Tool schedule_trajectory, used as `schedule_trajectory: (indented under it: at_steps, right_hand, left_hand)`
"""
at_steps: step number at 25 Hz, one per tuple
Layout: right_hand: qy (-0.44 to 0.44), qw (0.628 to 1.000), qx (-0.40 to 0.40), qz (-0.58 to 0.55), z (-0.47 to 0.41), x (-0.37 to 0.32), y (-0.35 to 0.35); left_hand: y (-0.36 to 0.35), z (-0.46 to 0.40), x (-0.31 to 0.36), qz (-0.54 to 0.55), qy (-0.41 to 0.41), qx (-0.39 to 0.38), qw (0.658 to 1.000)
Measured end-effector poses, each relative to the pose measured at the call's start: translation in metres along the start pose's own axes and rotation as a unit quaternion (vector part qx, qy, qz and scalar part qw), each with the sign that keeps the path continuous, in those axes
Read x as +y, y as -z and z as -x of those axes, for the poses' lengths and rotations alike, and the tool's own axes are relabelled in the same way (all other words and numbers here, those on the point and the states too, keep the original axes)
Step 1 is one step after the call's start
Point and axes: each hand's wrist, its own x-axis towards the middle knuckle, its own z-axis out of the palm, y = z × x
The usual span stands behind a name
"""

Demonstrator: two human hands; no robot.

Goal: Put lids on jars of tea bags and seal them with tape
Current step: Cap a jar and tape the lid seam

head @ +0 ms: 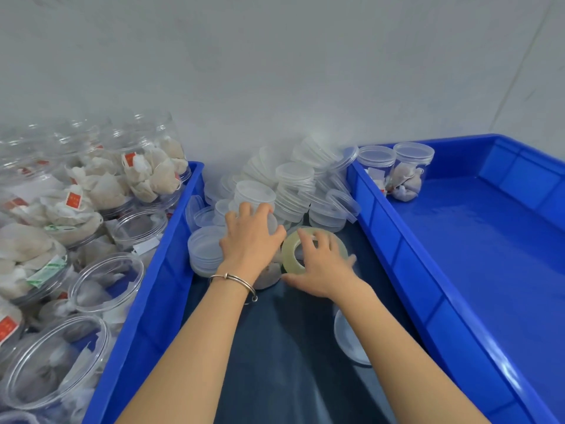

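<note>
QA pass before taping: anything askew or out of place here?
Yes. One lid lies alone near the right forearm, apart from the lid pile, where several lids sit tilted. In the right bin, loose tea bags lie beside a lidded jar.

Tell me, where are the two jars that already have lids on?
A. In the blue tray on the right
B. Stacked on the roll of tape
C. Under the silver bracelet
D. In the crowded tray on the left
A: the two lidded jars stand at the far corner of the right blue tray, while the jars in the left tray are open at the top.
</note>
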Motion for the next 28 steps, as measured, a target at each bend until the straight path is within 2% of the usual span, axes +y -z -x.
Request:
schedule_trajectory:
  at_steps: [2,3,5,8,9,11,13,15,17,19,23,28]
  right_hand:
    - [0.12,0.974,0.052,-0.186,-0.003,-0.014,0.017]
    - [0.149,0.956,0.08,-0.24,-0.004,-0.019,0.027]
    - [0.174,0.941,0.164,-0.239,-0.006,-0.022,0.052]
    - [0.219,0.896,0.36,-0.137,-0.003,-0.003,0.098]
    - [0.218,0.877,0.416,-0.105,-0.002,0.011,0.112]
    - [0.162,0.85,0.491,-0.102,-0.003,0.043,0.132]
    - [0.024,0.823,0.532,-0.196,-0.008,0.079,0.14]
    - [-0.14,0.801,0.519,-0.263,-0.015,0.112,0.138]
    - [-0.226,0.811,0.462,-0.28,-0.021,0.135,0.125]
    - [-0.23,0.825,0.418,-0.303,-0.03,0.145,0.109]
    - [-0.157,0.867,0.369,-0.295,-0.056,0.144,0.097]
    - [-0.226,0.837,0.277,-0.414,-0.059,0.154,0.092]
  left_hand:
    - [0.001,0.002,0.012,0.05,0.001,0.044,0.998]
    - [0.001,0.003,0.021,0.084,-0.005,0.082,0.993]
    - [0.006,0.002,0.042,0.174,-0.045,0.184,0.966]
    - [0.022,-0.01,0.084,0.277,-0.177,0.298,0.896]
    - [0.025,-0.019,0.102,0.292,-0.224,0.296,0.882]
    - [0.021,-0.029,0.139,0.315,-0.27,0.235,0.879]
    - [0.002,-0.024,0.171,0.369,-0.225,0.136,0.892]
    - [-0.03,-0.012,0.185,0.389,-0.168,0.026,0.906]
    - [-0.062,-0.003,0.184,0.319,-0.158,-0.069,0.932]
    - [-0.077,-0.001,0.178,0.284,-0.156,-0.101,0.941]
    - [-0.077,-0.006,0.174,0.27,-0.17,-0.099,0.943]
    - [-0.077,-0.007,0.156,0.248,-0.214,-0.13,0.936]
